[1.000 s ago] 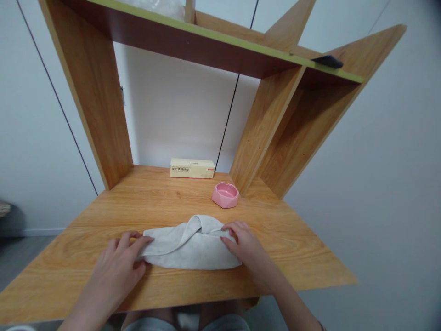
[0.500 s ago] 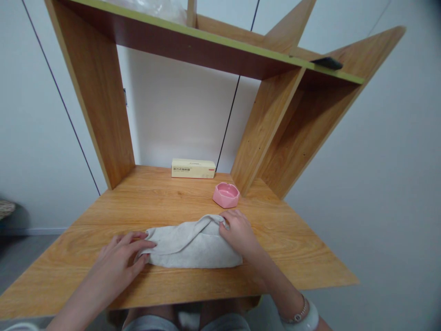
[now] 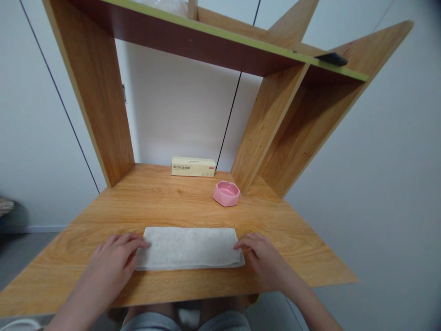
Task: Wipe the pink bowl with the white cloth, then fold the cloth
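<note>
A light grey cloth [image 3: 191, 248] lies folded into a long flat strip near the front of the wooden desk. At its left end, my left hand [image 3: 115, 257] has its fingertips on the short edge, thumb bent in below them. My right hand [image 3: 263, 255] is at the opposite end, its fingers curled and pinching at the right edge, where the layers show slightly apart at the lower corner. Part of each thumb is hidden behind the fingers.
Beyond the cloth a pink angular ashtray [image 3: 226, 194] sits on the desk [image 3: 155, 197]. A cream cling-film box [image 3: 193, 167] stands against the back wall. Wooden side panels [image 3: 93, 101] and a shelf with a green edge [image 3: 206, 32] frame the desk; a dark flat item [image 3: 332, 59] rests up there.
The cloth's upper layer, raised and twisted before, now lies flat and straight. My right hand has come down and outward to the right edge. The left hand has barely shifted.
</note>
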Demonstrator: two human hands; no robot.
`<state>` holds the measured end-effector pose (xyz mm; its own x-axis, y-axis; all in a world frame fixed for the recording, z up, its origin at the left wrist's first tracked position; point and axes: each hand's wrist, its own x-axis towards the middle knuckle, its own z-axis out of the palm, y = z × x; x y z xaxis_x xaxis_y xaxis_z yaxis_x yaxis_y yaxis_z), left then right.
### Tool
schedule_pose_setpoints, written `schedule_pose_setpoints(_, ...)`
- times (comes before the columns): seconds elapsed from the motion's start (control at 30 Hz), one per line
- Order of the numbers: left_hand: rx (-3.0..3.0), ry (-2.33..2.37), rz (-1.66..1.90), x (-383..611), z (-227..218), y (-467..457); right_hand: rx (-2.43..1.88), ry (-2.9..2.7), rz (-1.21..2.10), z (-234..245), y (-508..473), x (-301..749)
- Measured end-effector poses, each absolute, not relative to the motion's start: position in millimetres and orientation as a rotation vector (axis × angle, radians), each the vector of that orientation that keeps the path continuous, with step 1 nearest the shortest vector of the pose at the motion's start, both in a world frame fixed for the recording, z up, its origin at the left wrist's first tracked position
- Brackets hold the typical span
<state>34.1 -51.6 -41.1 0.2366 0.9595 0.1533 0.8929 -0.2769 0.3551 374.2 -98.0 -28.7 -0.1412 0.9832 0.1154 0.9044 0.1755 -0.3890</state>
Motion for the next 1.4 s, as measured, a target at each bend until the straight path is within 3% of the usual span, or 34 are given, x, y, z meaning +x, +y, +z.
schedule_pose_setpoints(0.27,2.375,1.33,0.572,117,-34,-65,-1.976,-1.806,0.455,-48,-66,379)
schedule_pose_setpoints(0.4,2.367,1.417,0.518,138,-41,-65,-1.888,-1.705,0.638,-54,-60,378)
schedule_pose_setpoints(0.67,2.329,1.354,0.577,169,-56,-70,-1.745,-1.387,1.006,-19,-66,394)
schedule_pose_setpoints(1.03,2.069,1.535,1.219,113,-55,-52,-1.597,-1.77,0.633,25,-40,274)
schedule_pose_setpoints(1.23,1.922,1.691,1.257,71,-54,-50,-1.578,-2.068,0.715,-7,-34,209)
schedule_pose_setpoints(1.4,1.817,1.733,1.18,68,-46,-60,-1.548,-1.984,0.689,-10,-38,229)
